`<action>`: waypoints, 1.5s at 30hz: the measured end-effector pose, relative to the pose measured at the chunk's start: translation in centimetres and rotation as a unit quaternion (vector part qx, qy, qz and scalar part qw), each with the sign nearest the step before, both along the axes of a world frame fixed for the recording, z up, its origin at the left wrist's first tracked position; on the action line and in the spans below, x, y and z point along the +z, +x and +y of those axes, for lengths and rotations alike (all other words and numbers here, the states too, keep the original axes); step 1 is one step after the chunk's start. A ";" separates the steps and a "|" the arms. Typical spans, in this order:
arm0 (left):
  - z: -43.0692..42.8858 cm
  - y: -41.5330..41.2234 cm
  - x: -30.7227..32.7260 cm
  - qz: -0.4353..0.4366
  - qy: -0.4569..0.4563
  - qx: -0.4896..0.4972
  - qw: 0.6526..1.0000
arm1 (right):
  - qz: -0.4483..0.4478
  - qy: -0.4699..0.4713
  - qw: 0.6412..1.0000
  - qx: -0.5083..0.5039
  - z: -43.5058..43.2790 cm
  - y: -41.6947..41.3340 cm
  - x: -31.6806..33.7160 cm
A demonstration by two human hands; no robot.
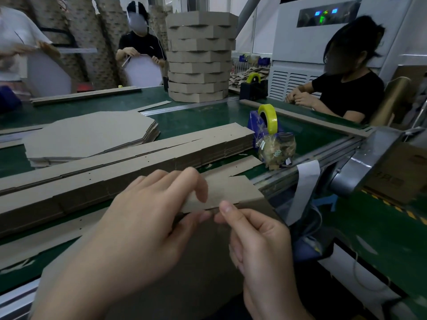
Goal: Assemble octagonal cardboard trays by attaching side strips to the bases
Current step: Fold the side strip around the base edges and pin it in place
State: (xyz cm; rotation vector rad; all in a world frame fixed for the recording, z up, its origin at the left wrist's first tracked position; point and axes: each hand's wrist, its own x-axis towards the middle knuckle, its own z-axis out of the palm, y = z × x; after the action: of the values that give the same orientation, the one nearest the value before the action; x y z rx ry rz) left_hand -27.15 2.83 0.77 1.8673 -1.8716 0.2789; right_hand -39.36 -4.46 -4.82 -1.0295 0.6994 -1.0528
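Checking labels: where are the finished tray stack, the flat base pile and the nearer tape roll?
finished tray stack (199, 65), head view, side of a middle tray.
flat base pile (92, 135), head view, middle of top sheet.
nearer tape roll (273, 122), head view, yellow outer band.

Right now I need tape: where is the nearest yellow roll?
Head view, right of centre: yellow roll in the blue dispenser, just right of the strip stack.

Both hands (175, 218) pinch side strip (231, 192) over base (196, 250).

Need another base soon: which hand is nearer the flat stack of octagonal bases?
Left. Left hand is right of the base stack, nearer the camera; right hand is farther right.
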 end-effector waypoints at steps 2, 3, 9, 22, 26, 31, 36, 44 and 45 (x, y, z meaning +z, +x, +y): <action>0.1 0.1 0.0 -0.011 0.014 -0.011 1.000 | 0.011 0.003 1.000 0.029 -0.1 -0.4 0.1; 0.2 0.2 0.0 -0.015 0.024 -0.013 1.000 | 0.025 -0.001 0.999 0.047 -0.2 -0.7 0.2; 0.1 0.0 0.3 0.038 0.023 0.008 0.999 | 0.063 0.038 0.981 0.180 -1.0 -2.4 1.0; -1.0 -1.9 -0.2 -0.023 -0.072 0.098 0.992 | 0.070 0.095 0.935 0.334 -2.7 -3.4 1.0; -0.8 -1.6 -0.5 -0.036 -0.091 0.092 0.991 | 0.066 0.107 0.925 0.359 -3.2 -3.4 0.9; -0.7 -1.5 -0.7 -0.043 -0.101 0.088 0.990 | 0.092 0.065 0.928 0.356 -3.2 -3.6 1.2; -0.7 -1.7 -1.0 -0.059 -0.101 0.082 0.990 | 0.165 0.000 0.940 0.299 -3.7 -4.1 1.5; 0.2 -1.0 -1.3 -0.082 -0.069 0.105 0.989 | 0.136 -0.174 0.974 -0.038 -4.7 -5.0 0.1; 0.3 -1.0 -1.4 -0.094 -0.061 0.112 0.987 | 0.151 -0.224 0.961 -0.050 -5.0 -5.0 0.0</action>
State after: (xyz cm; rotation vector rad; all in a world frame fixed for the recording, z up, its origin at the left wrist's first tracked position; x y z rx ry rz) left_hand -28.17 3.08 -0.63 2.0274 -1.7175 0.6511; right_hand -44.32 -9.42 -4.79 -1.5845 0.7817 -1.1848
